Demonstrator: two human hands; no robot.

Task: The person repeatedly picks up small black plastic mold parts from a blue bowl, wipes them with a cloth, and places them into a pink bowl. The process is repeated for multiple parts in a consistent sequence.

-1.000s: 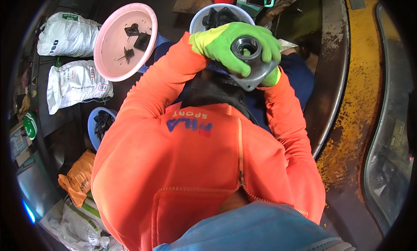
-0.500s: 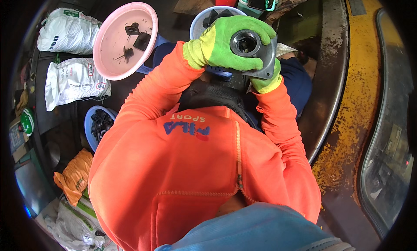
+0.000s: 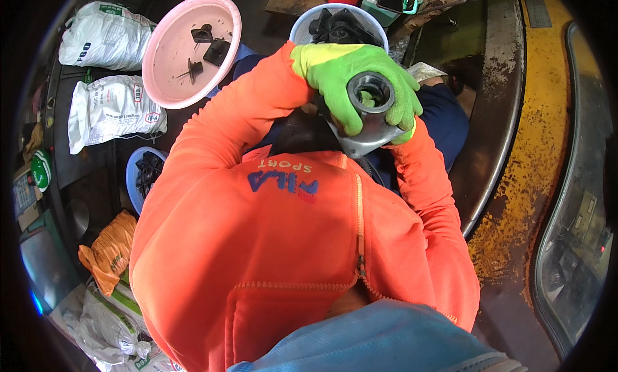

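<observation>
Flanged metal housing [image 3: 368, 114], one, gripped by two gloved hands [image 3: 351, 82].

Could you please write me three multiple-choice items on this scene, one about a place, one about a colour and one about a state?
1. Where is the pink bowl?
A. to the left of the gloved hands
B. on the yellow ledge at the right
C. under the grey metal part

2. What colour are the gloves on the hands?
A. blue
B. bright green
C. black

3. How is the grey metal part held?
A. lying loose on the floor
B. resting in the pink bowl
C. gripped in both hands

Answers:
1. A, the bowl sits up and to the left of the hands.
2. B, the left hand and the right hand wear bright green gloves.
3. C, gloved fingers wrap the part's round collar from both sides.
</observation>
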